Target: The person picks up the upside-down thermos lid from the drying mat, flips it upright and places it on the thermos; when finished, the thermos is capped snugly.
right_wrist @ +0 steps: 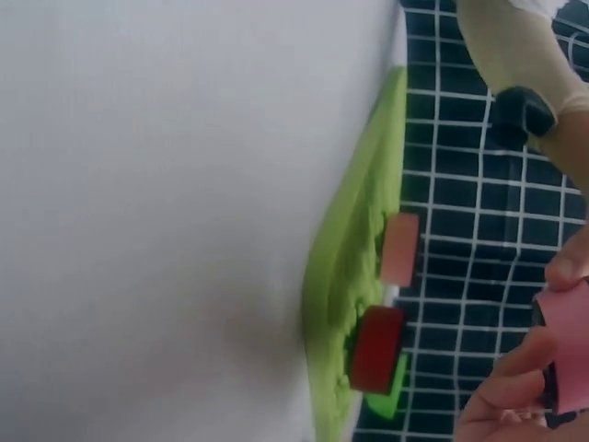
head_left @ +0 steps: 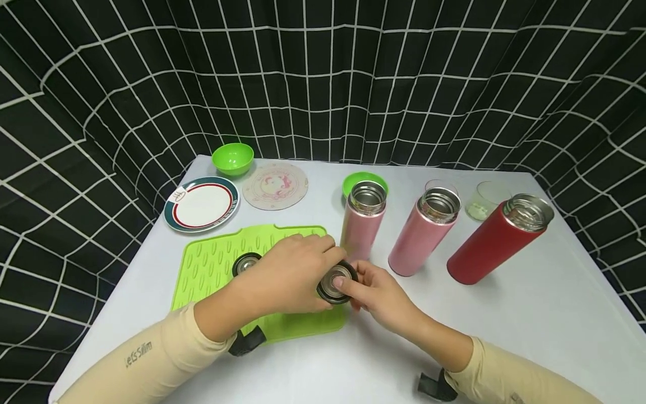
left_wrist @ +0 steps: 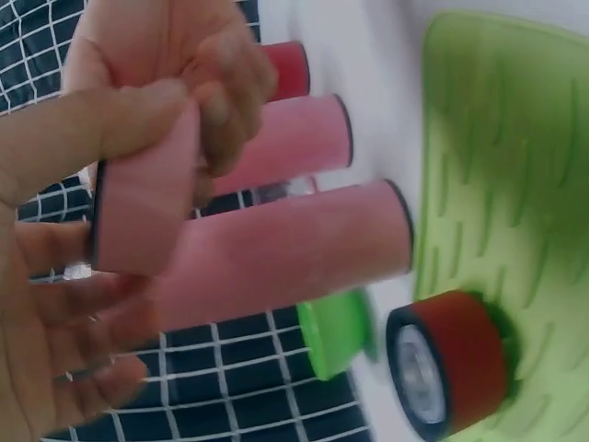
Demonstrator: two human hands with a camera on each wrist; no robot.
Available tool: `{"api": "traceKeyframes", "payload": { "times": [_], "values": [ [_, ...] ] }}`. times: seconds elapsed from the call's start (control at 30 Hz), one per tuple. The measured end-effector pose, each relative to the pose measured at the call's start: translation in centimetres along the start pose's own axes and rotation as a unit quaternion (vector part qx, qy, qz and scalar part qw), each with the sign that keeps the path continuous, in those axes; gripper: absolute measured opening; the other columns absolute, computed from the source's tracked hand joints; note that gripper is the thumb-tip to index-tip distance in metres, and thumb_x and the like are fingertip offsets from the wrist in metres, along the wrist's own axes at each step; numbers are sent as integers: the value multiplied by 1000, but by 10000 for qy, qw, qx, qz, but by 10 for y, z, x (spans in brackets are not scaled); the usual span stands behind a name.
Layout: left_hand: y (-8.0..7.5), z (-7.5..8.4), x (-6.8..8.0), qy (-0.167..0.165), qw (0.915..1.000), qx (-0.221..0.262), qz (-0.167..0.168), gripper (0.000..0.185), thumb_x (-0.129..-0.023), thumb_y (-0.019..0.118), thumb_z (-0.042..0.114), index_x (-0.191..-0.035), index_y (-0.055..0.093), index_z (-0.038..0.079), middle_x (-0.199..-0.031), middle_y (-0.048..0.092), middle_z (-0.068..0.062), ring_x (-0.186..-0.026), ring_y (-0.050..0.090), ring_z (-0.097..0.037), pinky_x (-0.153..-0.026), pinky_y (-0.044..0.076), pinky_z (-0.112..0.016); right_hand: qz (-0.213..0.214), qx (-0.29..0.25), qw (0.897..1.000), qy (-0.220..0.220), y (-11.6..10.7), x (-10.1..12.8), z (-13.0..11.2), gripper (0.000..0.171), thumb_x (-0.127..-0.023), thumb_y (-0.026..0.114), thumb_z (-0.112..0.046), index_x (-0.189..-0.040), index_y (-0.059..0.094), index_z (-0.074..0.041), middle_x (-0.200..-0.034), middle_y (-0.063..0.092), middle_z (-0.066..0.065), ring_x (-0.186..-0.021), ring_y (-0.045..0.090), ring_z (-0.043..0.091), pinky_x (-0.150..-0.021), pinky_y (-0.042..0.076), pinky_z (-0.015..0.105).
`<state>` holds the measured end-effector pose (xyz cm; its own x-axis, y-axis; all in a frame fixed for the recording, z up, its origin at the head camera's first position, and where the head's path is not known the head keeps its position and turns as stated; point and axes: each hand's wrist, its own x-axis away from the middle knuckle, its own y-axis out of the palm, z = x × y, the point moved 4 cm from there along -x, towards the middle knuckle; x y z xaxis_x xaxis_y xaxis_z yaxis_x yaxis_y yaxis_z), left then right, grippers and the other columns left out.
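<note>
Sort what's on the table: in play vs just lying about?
In play: pink lid held by left hand and right hand; two lids on the green mat, red lid and pink lid; three open flasks, two pink, one red.

Lying about: plate, round coaster, green bowls, glass.

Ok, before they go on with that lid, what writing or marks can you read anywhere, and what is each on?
"Let's Slim": small print on the left sleeve, tilted; the reading is not certain.
Leaf-like mark on the rim of the plate: too small to read as text.
Pink pattern on the round coaster: a drawing, no legible words.
Flasks, lids, mat: no text visible.
</note>
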<state>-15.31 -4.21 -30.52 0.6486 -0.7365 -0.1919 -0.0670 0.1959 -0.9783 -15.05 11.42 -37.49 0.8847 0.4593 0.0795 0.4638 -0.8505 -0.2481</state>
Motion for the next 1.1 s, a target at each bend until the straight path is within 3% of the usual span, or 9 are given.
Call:
{"api": "traceKeyframes", "payload": {
  "times": [0.13, 0.27, 0.4, 0.5, 0.6, 0.67, 0.73, 0.97, 1.1],
  "values": [
    [2, -2, 3, -285, 9916, 1243, 239, 87, -62, 87, 56, -133, 51, 21, -113, 47, 9, -92, 49, -6, -75, 48, -25, 647, 1419, 9733, -1683, -11, 10, -18, 27, -89, 73, -29, -106, 60, -13, -80, 62, -6, -62, 56, 13, -53, 45, 20],
    [8, -7, 13, -827, 9586, 2691, 436, 97, -60, 83, 66, -136, 44, 22, -118, 46, 13, -94, 49, -3, -72, 50, -24, 1544, 3317, 8348, -4114, -14, 26, -42, 23, -89, 68, -30, -104, 64, -13, -86, 64, -7, -65, 58, 9, -53, 48, 21],
    [13, -11, 19, -1150, 9212, 3664, 621, 79, -62, 87, 57, -126, 52, 27, -108, 55, 17, -92, 53, -6, -72, 52, -31, 1930, 3792, 7015, -5717, -11, 34, -59, 18, -92, 61, -23, -97, 69, -7, -93, 68, 5, -65, 61, 16, -52, 50, 28],
    [16, -11, 19, -1093, 9013, 4125, 742, 68, -64, 90, 47, -121, 58, 29, -106, 61, 18, -91, 55, -9, -75, 51, -36, 2083, 3722, 6473, -6317, -11, 35, -65, 13, -91, 61, -15, -93, 71, -8, -89, 69, 8, -59, 58, 17, -47, 46, 27],
    [17, -11, 18, -967, 8864, 4430, 933, 62, -64, 92, 37, -117, 61, 30, -105, 64, 17, -89, 55, -11, -71, 51, -35, 2315, 3598, 6243, -6536, -11, 34, -66, 12, -90, 60, -11, -91, 71, -8, -87, 70, 10, -61, 59, 20, -49, 46, 28],
    [13, -13, 14, -814, 8828, 4465, 1211, 63, -63, 94, 32, -117, 63, 26, -106, 64, 15, -89, 56, -11, -70, 52, -32, 2568, 3463, 6306, -6453, -11, 32, -65, 11, -90, 62, -14, -93, 68, -6, -92, 68, 14, -68, 60, 25, -56, 47, 30],
    [5, -18, 9, -665, 8841, 4349, 1579, 64, -61, 94, 30, -117, 64, 22, -106, 65, 14, -90, 58, -11, -71, 52, -31, 2771, 3246, 6641, -6139, -12, 29, -60, 24, -90, 65, -21, -102, 62, 0, -104, 62, 22, -85, 59, 34, -72, 48, 34],
    [-35, -49, -34, -393, 8929, 3601, 2673, 63, -63, 93, 27, -117, 66, 10, -109, 67, 9, -94, 59, -10, -78, 50, -39, 2448, 1925, 8914, -3294, -15, 1, -11, 105, -78, 82, -21, -148, 8, 7, -155, 7, 25, -142, 13, 40, -111, 23, 51],
    [-38, -61, -64, -592, 9031, 3318, 2662, 62, -65, 92, 34, -118, 67, 11, -106, 66, 12, -90, 56, -7, -76, 50, -33, 2368, 1027, 9497, -1772, -16, -21, 10, 120, -72, 88, -9, -154, -1, -7, -158, 8, 10, -145, 12, 27, -113, 19, 55]
  ]
}}
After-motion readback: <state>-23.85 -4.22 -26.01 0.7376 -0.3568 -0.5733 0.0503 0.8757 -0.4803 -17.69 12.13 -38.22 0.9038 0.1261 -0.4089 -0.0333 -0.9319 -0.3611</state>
